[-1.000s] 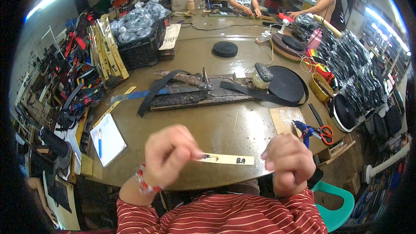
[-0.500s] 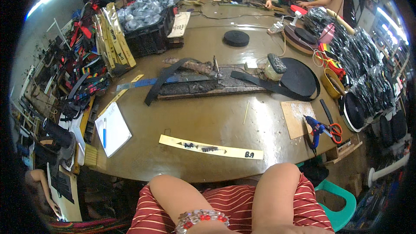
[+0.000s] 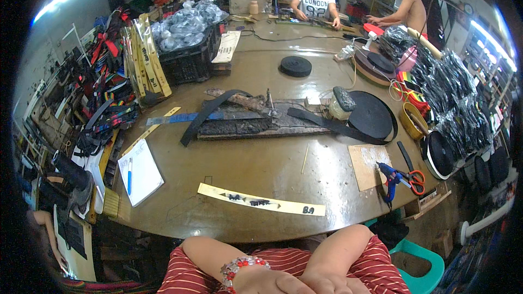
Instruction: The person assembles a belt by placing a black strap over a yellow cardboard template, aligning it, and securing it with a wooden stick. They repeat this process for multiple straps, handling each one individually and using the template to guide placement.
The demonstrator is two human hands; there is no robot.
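Note:
My left hand (image 3: 267,281) and my right hand (image 3: 333,283) rest together in my lap at the lower edge, off the table. Their fingers look loosely stretched, with nothing visible in them; the fingertips are cut off by the picture edge. A bracelet of clear and red beads (image 3: 231,272) circles my left wrist. Nearest to the hands on the table lies a curved pale yellow strip (image 3: 261,201) with dark marker writing. Beyond it, black webbing (image 3: 204,114) lies across a charred wooden board (image 3: 234,127). A large black webbing roll (image 3: 372,117) lies at its right.
A notepad (image 3: 144,177) with a blue pen (image 3: 129,178) lies left. At right are a blue glue gun (image 3: 389,179), orange-handled scissors (image 3: 417,182) and a small board (image 3: 366,158). Farther back are a black roll (image 3: 295,66), a black crate (image 3: 188,60) and two people.
My hands have come up into view at the lower edge, the right forearm swinging inward. The view has tilted up slightly. The person at the back in the white shirt has moved their arms.

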